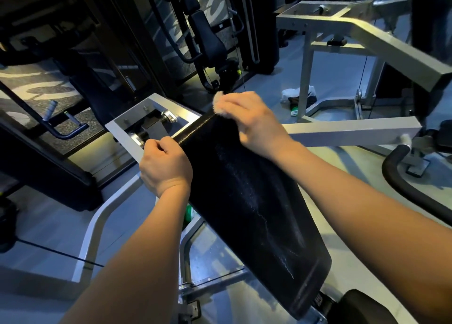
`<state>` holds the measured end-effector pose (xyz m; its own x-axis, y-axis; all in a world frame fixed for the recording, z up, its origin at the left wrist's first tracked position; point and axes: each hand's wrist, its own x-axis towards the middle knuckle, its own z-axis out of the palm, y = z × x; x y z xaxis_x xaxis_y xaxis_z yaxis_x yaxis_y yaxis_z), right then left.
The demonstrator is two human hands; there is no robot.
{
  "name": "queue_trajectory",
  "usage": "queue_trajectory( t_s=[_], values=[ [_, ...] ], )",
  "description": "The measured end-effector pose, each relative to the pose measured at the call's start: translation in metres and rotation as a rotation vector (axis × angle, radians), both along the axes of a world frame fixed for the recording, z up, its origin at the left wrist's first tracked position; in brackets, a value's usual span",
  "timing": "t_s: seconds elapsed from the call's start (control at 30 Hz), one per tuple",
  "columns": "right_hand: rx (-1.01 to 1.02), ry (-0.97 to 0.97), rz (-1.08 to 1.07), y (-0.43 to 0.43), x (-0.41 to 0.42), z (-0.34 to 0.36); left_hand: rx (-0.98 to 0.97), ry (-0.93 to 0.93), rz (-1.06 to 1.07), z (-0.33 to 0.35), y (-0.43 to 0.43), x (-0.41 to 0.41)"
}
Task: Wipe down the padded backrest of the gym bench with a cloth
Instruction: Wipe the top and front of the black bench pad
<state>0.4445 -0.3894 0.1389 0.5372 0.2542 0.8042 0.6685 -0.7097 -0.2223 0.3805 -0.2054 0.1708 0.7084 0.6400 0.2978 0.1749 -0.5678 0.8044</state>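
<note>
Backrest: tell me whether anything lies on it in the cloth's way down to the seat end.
Nothing visible does. The right hand holds the cloth at the top edge of the backrest; the face below carries only pale streaks. The left hand grips its side edge, off the face.

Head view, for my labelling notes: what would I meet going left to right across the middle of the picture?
Blue-grey handle → left hand gripping backrest → right hand holding cloth → black curved tube.
</note>
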Motion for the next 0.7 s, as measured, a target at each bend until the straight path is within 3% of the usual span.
queue_trajectory(
  t_s=[0.17, 0.33, 0.57, 0.7],
  values=[
    [0.307, 0.128, -0.220, -0.002, 0.006, -0.029, 0.006, -0.011, 0.004, -0.002, 0.001, 0.000],
    [0.341, 0.156, -0.290, -0.015, -0.025, -0.081, 0.011, -0.023, 0.005, -0.004, 0.001, 0.000],
    [0.395, 0.124, -0.228, -0.012, -0.007, -0.043, 0.056, 0.026, 0.056, -0.003, 0.001, 0.001],
    [0.377, 0.154, -0.297, -0.021, -0.040, -0.094, 0.054, 0.027, 0.043, -0.004, 0.000, 0.001]
  ],
)
